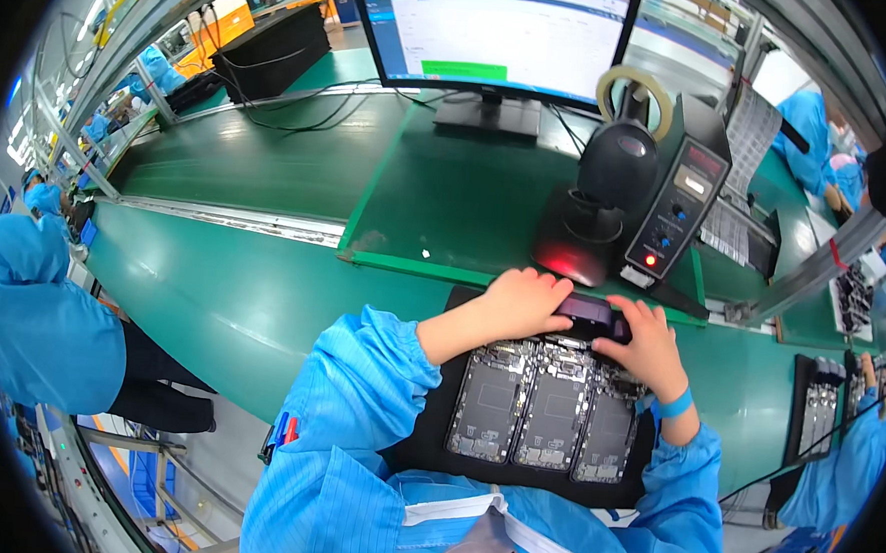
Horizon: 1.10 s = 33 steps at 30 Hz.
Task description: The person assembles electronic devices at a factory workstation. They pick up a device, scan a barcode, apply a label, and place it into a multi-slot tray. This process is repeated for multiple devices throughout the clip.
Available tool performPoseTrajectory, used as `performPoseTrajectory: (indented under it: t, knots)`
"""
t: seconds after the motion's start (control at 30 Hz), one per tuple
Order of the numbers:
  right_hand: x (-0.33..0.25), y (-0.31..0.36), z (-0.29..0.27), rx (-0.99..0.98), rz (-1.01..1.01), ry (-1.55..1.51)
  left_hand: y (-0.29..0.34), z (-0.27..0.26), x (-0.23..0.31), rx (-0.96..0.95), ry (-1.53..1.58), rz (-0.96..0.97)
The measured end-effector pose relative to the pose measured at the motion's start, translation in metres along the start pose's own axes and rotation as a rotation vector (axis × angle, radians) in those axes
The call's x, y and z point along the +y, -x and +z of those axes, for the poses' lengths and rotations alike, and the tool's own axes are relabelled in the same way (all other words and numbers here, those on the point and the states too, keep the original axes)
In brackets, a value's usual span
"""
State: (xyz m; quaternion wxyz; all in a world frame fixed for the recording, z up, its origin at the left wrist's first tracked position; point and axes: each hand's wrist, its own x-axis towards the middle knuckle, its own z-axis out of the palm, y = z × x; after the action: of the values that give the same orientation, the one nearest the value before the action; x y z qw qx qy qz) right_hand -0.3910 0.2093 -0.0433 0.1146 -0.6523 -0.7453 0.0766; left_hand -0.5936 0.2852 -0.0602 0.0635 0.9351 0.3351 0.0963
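Three opened smartphones, a left one (484, 407), a middle one (552, 420) and a right one (605, 437), lie side by side with their inner boards and batteries showing. They rest on a black mat (424, 438). Beyond their far ends is a dark, purplish-black block (587, 310), its exact kind unclear. My left hand (532, 303) grips its left end, thumb on the near side. At the other end, my right hand (652, 350) has fingers and thumb closed round it. A blue band circles my right wrist.
Behind my hands stand a black scanner on a stand (617, 165), glowing red at its base, and a black control box (676, 194) with knobs. A tape roll (635, 98) and a monitor (496, 34) are farther back. Co-workers in blue (50, 316) are at both sides.
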Motion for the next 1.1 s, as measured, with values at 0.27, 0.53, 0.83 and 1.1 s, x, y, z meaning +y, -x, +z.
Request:
performPoseTrajectory:
  t: [0.27, 0.53, 0.83, 1.1]
  knots:
    - [0.004, -0.001, 0.003, -0.111, -0.039, -0.120, 0.024, 0.006, 0.009, 0.016, -0.076, 0.005]
    - [0.052, 0.109, 0.019, 0.188, 0.392, -0.282, 0.145, -0.012, 0.018, 0.245, 0.445, -0.339]
    - [0.037, 0.108, 0.032, 0.328, 0.408, -0.376, 0.169, 0.028, 0.045, 0.226, 0.675, -0.267]
    - [0.104, 0.058, -0.036, 0.364, 0.408, -0.826, 0.161, 0.030, 0.063, 0.436, 1.088, -0.386]
